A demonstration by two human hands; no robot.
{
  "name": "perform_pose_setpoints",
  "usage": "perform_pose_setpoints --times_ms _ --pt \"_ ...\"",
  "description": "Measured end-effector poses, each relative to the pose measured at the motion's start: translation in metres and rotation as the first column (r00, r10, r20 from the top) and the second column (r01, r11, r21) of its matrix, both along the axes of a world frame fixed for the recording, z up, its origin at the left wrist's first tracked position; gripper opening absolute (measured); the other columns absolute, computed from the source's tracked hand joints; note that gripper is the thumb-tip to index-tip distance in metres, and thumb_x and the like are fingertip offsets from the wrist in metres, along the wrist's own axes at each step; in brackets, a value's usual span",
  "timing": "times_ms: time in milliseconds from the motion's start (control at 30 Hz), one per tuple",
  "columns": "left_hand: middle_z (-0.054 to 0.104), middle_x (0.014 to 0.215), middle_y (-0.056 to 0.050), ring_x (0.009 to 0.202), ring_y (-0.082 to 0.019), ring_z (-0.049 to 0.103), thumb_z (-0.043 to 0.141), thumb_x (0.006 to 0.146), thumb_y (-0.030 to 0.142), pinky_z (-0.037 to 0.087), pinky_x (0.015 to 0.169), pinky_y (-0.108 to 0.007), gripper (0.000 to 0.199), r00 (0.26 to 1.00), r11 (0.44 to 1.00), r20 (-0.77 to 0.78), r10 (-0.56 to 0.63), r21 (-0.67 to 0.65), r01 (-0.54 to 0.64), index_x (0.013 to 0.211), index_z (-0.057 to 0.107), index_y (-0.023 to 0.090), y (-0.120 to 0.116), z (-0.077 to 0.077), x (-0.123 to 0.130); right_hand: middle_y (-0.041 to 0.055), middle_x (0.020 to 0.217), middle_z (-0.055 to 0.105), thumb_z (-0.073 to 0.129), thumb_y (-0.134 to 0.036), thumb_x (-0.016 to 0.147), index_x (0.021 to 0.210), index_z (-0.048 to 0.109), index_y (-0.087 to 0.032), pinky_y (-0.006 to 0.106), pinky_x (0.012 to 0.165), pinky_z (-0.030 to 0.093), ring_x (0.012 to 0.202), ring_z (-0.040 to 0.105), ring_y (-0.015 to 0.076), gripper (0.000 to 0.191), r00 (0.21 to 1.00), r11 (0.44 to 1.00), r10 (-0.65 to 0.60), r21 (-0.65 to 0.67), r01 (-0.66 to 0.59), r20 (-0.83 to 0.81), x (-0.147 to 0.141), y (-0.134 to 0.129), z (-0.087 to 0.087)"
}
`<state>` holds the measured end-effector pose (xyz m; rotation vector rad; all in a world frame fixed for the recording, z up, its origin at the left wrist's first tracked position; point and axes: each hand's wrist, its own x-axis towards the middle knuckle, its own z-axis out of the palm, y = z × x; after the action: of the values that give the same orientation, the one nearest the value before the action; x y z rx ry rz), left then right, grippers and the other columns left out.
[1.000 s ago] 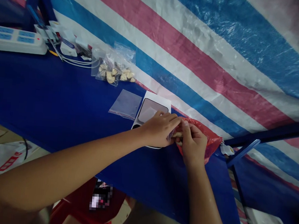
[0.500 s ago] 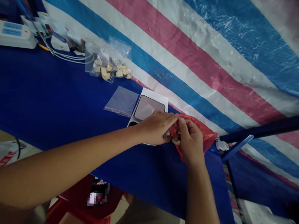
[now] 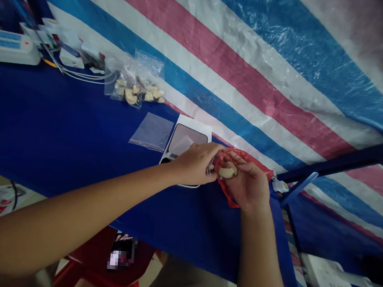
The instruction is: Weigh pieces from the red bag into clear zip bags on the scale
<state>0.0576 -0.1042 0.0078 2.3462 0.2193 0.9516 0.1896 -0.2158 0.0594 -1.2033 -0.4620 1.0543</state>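
Note:
My left hand (image 3: 198, 163) is closed around what looks like a small clear plastic bag (image 3: 210, 166), mostly hidden by the fingers. Facing it, my right hand (image 3: 249, 182) is turned palm up, its fingers loosely curved under some pale, dried-looking slices (image 3: 228, 171). A red plastic bag (image 3: 258, 166) lies behind and beneath the right hand, and part of it shows between the two hands. Under my left wrist is a white device with a grey shiny plate (image 3: 190, 137), like a small scale, with a piece of clear plastic on it.
Left of the device lies a flat clear bag (image 3: 152, 131). Filled clear bags of pale pieces (image 3: 131, 95) stand farther back, near cables and a power strip (image 3: 13, 45). Striped sheeting (image 3: 233, 63) rises behind the blue tabletop (image 3: 64, 126). A phone (image 3: 123, 248) rests on a red stool (image 3: 98, 253).
My right hand has gone from pinching close to the left hand to an opened palm, with the pale slices now showing on it. The left hand stays nearly in place.

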Motion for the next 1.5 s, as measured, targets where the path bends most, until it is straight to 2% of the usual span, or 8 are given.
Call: perform_pose_setpoints --times_ms 633,800,900,1000,1133,1233,1367,1500 --pt "0.064 0.129 -0.010 0.119 -0.025 0.062 0.068 0.082 0.030 0.046 0.098 -0.045 0.059 1.000 1.000 0.006 -0.020 -0.022 0.020 0.134 0.044 0.019 -0.001 0.000 -0.001 -0.0017 0.092 0.063 0.075 -0.035 0.078 0.102 0.065 -0.023 0.017 0.031 0.018 0.040 0.032 0.0009 0.028 0.945 0.989 -0.146 0.044 0.139 0.293 -0.013 -0.001 0.001" --pt "0.065 0.130 -0.010 0.119 -0.026 0.062 0.073 0.078 0.031 0.043 0.103 -0.046 0.060 0.993 0.992 0.051 -0.103 -0.063 0.106 0.131 0.047 0.021 -0.006 0.003 -0.002 -0.0048 0.086 0.061 0.068 -0.036 0.085 0.098 0.059 -0.023 0.017 0.032 0.026 0.040 0.040 0.0023 0.020 0.729 0.855 -0.513 0.349 0.385 0.453 -0.019 0.008 0.006" --pt "0.065 0.129 -0.011 0.118 -0.027 0.063 0.076 0.076 0.029 0.043 0.104 -0.045 0.060 0.967 0.962 0.135 -0.214 -0.141 0.233 0.130 0.050 0.021 -0.012 0.011 -0.005 -0.0050 0.087 0.062 0.059 -0.032 0.093 0.097 0.057 -0.023 0.018 0.034 0.031 0.039 0.044 0.0021 0.011 0.546 0.789 -0.609 0.512 0.339 0.576 -0.033 0.017 0.022" --pt "0.066 0.124 -0.010 0.113 -0.025 0.064 0.081 0.074 0.029 0.047 0.100 -0.042 0.068 0.887 0.819 0.278 -0.368 -0.355 0.451 0.133 0.049 0.023 -0.012 0.027 -0.011 -0.0047 0.084 0.061 0.051 -0.020 0.095 0.094 0.057 -0.022 0.019 0.033 0.030 0.037 0.044 0.0026 0.007 0.428 0.734 -0.671 0.626 0.264 0.606 -0.051 0.019 0.049" --pt "0.067 0.105 -0.005 0.100 -0.019 0.066 0.085 0.072 0.027 0.051 0.094 -0.037 0.067 0.736 0.386 0.434 -0.519 -0.649 0.655 0.130 0.053 0.024 0.001 0.048 -0.023 -0.0044 0.081 0.059 0.046 -0.010 0.092 0.090 0.058 -0.022 0.021 0.030 0.029 0.037 0.041 0.0037 0.018 0.342 0.636 -0.765 0.727 0.260 0.546 -0.067 0.015 0.084" --pt "0.067 0.106 -0.005 0.101 -0.018 0.065 0.088 0.069 0.031 0.051 0.095 -0.036 0.062 0.643 0.144 0.497 -0.582 -0.716 0.683 0.124 0.061 0.025 0.010 0.053 -0.029 -0.0041 0.081 0.060 0.049 -0.011 0.093 0.091 0.059 -0.022 0.020 0.030 0.027 0.036 0.042 0.0034 0.015 0.371 0.692 -0.710 0.690 0.211 0.598 -0.075 0.014 0.095" --pt "0.066 0.117 -0.006 0.107 -0.019 0.064 0.088 0.070 0.039 0.050 0.097 -0.035 0.063 0.575 -0.013 0.520 -0.631 -0.749 0.662 0.126 0.062 0.027 0.009 0.046 -0.029 -0.0031 0.082 0.061 0.050 -0.015 0.097 0.095 0.058 -0.021 0.022 0.032 0.028 0.035 0.043 0.0041 0.010 0.361 0.758 -0.640 0.633 0.155 0.678 -0.087 0.021 0.092" --pt "0.065 0.106 -0.003 0.102 -0.017 0.064 0.090 0.069 0.038 0.048 0.100 -0.037 0.054 0.516 -0.042 0.525 -0.677 -0.728 0.685 0.113 0.061 0.024 0.004 0.042 -0.027 -0.0020 0.087 0.064 0.047 -0.024 0.102 0.103 0.058 -0.022 0.021 0.041 0.037 0.042 0.049 0.0046 0.012 0.229 0.854 -0.520 0.506 0.121 0.823 -0.090 0.028 0.086"
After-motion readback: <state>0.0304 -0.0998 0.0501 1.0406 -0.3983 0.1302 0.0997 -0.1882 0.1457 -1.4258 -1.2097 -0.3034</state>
